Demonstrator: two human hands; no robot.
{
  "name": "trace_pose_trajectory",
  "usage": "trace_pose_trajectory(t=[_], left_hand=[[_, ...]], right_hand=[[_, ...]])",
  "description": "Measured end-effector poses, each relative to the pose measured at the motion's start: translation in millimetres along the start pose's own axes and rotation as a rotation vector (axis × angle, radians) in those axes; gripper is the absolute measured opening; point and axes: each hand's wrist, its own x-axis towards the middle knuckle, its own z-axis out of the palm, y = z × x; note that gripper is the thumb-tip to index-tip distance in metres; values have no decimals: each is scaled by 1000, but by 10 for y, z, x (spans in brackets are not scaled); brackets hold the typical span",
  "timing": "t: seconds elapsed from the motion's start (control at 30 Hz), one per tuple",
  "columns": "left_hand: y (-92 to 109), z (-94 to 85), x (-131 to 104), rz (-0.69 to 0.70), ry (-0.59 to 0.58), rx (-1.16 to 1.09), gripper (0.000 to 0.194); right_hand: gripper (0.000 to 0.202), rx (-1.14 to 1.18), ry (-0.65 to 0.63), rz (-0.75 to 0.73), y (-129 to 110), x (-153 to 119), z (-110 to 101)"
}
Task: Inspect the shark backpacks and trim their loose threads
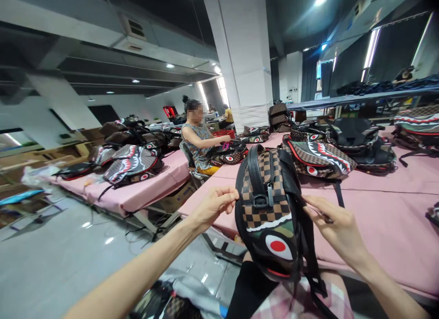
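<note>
A small backpack [265, 177] stands on my lap at the edge of the pink table, its side facing me. It has brown-and-black checks, a camouflage patch, a red-and-white eye, and a black handle and zip pull. My left hand [216, 204] pinches the black edge on its left. On the other side, my right hand [331, 220] has its fingertips closed on the black edge near the shoulder strap. Something small and dark shows under the right fingers; I cannot make out what it is. Black straps hang down at the bag's lower right.
Similar backpacks [318, 156] lie on the pink table [370, 209], and more are heaped on a second pink table [137, 191] to the left. A co-worker [197, 136] sits across, handling another bag. Below my left arm lie further bags [178, 307]. A pillar [240, 58] rises behind.
</note>
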Motion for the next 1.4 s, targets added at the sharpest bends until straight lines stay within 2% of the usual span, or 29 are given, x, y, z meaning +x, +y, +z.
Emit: trace_pose_trajectory(t=[0.07, 0.13, 0.17, 0.23, 0.3, 0.4, 0.5, 0.7, 1.07, 1.23, 1.3, 1.4], left_hand=[[-37, 45, 16, 4, -2, -101, 24], [-38, 85, 21, -4, -24, -168, 24], [-33, 100, 21, -7, -39, -192, 23], [-24, 116, 25, -8, -66, -223, 23], [-26, 114, 36, -8, -81, -237, 24], [-47, 96, 60, 3, -108, -251, 24], [-67, 76, 67, 30, -154, -266, 23], [-85, 37, 54, 65, -199, -264, 20], [-125, -26, 92, 72, -206, -259, 18], [-114, -41, 30, 52, -219, -313, 20], [-128, -137, -24, 45, -219, -340, 21], [-164, -439, -91, 29, -229, -292, 25]], right_hand=[[26, -48, -22, 75, -56, 71, -107], [40, -164, -46, 108, -201, 159, -202], [44, -224, -52, 102, -298, 207, -231], [38, -305, -48, 40, -506, 307, -239], [22, -339, -19, -79, -692, 409, -183], [15, -392, -48, -244, -877, 545, -36], [11, -479, -129, -287, -964, 649, 108], [4, -597, -186, -372, -1035, 747, 251], [12, -652, -216, -434, -1062, 784, 303], [18, -624, -214, -420, -1006, 788, 324], [14, -540, -209, -369, -955, 785, 324], [13, -291, -184, -243, -874, 779, 307]])
